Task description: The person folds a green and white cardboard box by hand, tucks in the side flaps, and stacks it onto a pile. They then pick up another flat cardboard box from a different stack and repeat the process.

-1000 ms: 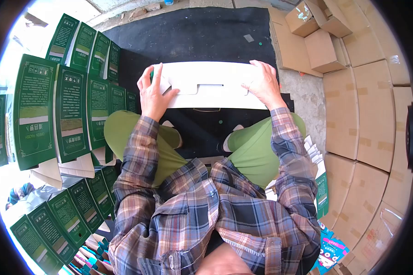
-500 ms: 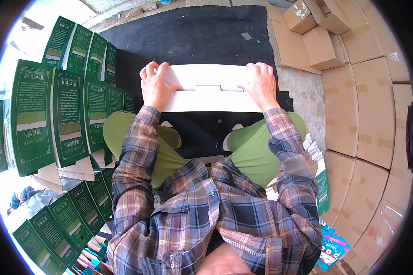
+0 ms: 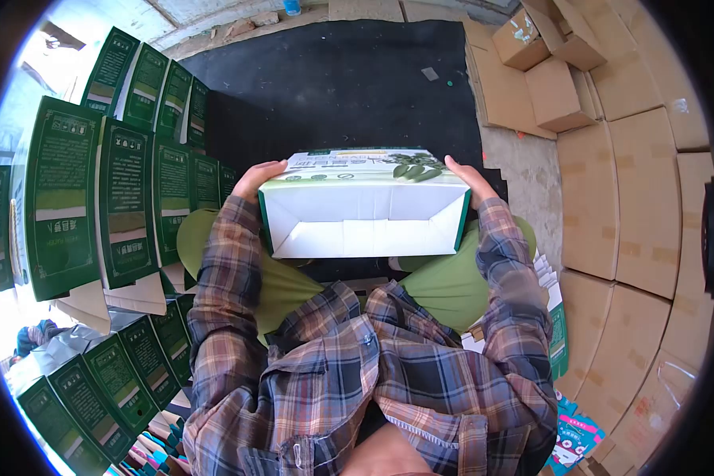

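A green-and-white carton (image 3: 365, 208) is held in front of me, above my lap. Its white end, with folded flaps set in from the rim, faces me. On the upper side are printed green leaves, green vegetables and lettering. My left hand (image 3: 259, 179) clasps the carton's left side, its thumb along the upper edge. On the opposite side my right hand (image 3: 474, 181) presses in the same way. Most fingers of both hands are hidden behind the carton's sides.
Rows of green printed cartons (image 3: 127, 202) stand on my left. A black mat (image 3: 333, 79) covers the floor ahead. Stacked brown cardboard boxes (image 3: 646, 190) line the right side, with open brown boxes (image 3: 559, 91) at the far right. A bright blue printed package (image 3: 575, 436) lies low right.
The carton has turned over: its white flapped end now faces me and the printed side shows. Both hands have shifted from its top corners to its sides, and the carton is nearer my body.
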`<state>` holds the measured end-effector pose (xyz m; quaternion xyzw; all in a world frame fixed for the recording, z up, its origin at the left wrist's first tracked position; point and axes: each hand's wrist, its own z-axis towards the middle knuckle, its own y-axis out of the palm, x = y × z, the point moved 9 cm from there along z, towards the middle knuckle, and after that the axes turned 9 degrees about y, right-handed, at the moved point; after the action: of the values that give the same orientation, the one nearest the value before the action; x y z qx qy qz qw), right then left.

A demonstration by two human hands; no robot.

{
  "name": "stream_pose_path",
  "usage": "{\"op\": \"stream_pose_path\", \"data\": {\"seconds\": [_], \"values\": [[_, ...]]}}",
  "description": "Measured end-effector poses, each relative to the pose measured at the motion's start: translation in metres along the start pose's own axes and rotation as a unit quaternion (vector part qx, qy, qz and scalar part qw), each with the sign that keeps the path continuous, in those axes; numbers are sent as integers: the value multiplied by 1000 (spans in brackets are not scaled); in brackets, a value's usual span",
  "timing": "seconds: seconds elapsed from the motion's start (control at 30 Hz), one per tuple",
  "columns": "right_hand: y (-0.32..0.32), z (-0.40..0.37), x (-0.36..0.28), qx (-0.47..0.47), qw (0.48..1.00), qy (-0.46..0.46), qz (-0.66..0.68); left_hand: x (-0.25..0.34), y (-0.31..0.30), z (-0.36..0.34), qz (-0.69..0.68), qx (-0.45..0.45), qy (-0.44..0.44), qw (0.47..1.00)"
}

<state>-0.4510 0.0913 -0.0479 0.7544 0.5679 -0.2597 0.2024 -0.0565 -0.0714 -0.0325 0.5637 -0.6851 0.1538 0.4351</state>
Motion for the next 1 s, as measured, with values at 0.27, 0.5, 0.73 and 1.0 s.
{"op": "stream_pose_path", "data": {"seconds": [0.27,0.5,0.73,1.0], "values": [[-10,-55,-57,114,978,-147,96,36,-7,-19,30,30,177,983],[-3,-49,-52,112,977,-161,82,19,-21,-6,-67,69,120,988],[-5,-43,-56,90,971,-217,53,20,-35,2,-95,77,184,975],[-5,-25,-21,92,991,-90,35,-10,-30,4,65,95,57,992]]}}
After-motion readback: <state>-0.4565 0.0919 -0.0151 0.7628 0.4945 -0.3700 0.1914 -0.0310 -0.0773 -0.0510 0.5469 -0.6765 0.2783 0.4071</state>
